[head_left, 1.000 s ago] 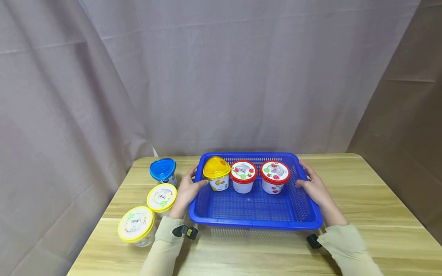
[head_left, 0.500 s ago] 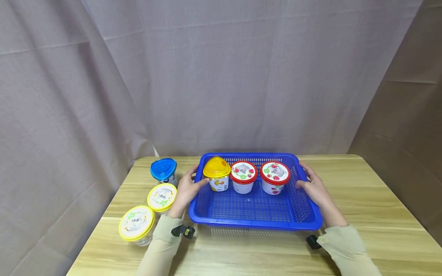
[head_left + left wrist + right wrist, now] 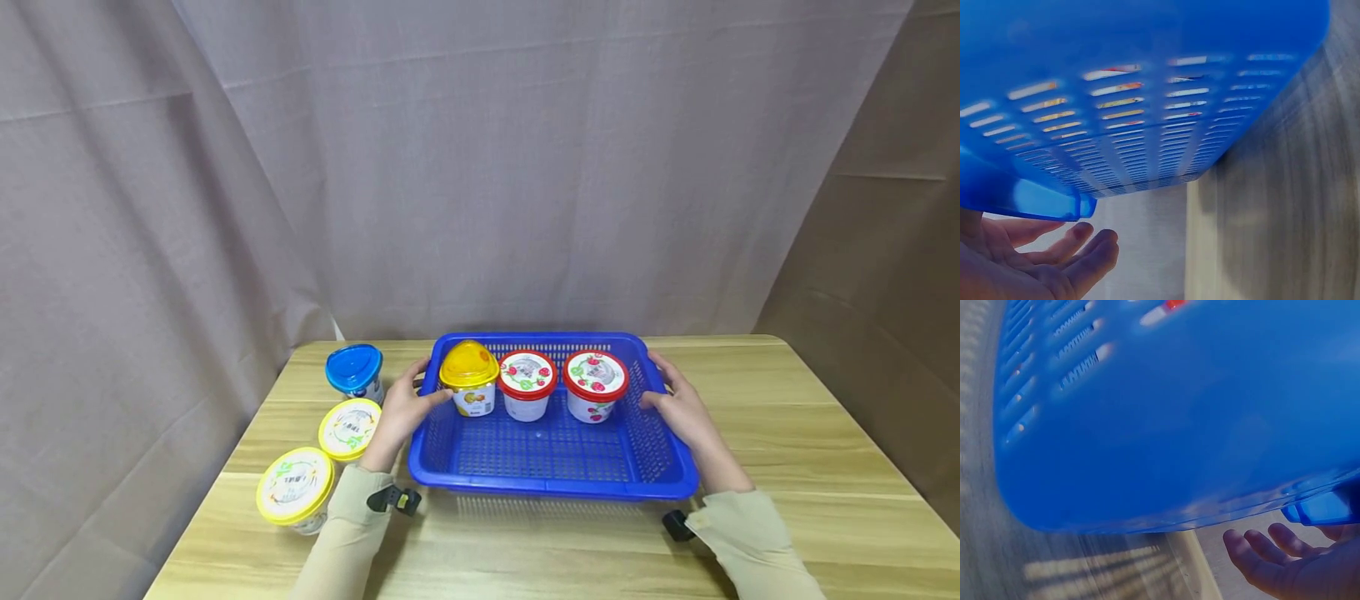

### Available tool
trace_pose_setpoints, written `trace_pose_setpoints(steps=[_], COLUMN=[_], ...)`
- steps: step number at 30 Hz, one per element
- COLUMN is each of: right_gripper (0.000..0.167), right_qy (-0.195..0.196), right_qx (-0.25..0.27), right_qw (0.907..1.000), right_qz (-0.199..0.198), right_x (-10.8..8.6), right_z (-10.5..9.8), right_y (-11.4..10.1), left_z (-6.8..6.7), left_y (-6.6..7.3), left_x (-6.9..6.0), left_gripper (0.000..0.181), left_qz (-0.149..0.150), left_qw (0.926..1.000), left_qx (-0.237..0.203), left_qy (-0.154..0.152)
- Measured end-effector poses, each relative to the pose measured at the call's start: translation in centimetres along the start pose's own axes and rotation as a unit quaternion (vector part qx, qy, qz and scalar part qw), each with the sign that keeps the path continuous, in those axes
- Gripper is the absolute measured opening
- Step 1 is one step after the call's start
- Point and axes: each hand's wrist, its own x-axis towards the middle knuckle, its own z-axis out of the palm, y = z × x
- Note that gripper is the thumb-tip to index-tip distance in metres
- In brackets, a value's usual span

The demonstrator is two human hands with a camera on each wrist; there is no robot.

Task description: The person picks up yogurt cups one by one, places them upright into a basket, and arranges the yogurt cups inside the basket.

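A blue plastic basket with slotted walls is gripped at both short ends. My left hand holds the left rim, thumb over the edge and fingers under it. At the opposite rim my right hand does likewise, its fingers beneath the lip. Inside, along the far wall, stand a tub with a domed yellow lid and two white tubs with red-rimmed lids, one in the middle and one farther right. The left thumb lies close to the yellow-lidded tub; contact cannot be told.
Left of the basket stand a tub with a blue lid and two with flat yellow-rimmed lids, one near the left wrist, the other nearer the front. All rest on a wooden table. Behind it hangs a grey curtain.
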Motion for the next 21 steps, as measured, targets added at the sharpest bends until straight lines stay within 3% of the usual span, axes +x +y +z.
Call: trace_pose_setpoints(steps=[8, 21], right_gripper=[0.089, 0.088], right_qy=[-0.006, -0.005], right_qx=[0.010, 0.013], right_qw=[0.9999, 0.9998], right_qz=[0.007, 0.011], right_x=[0.0, -0.2], right_z=[0.1, 0.0], right_y=[-0.1, -0.3], left_z=[-1.8, -6.6], left_y=[0.9, 2.6], left_x=[-1.0, -3.7], left_gripper=[0.075, 0.068], left_qz=[0.023, 0.087], left_qw=[0.9997, 0.9949], left_qx=[-0.001, 0.050], left_qy=[0.000, 0.015])
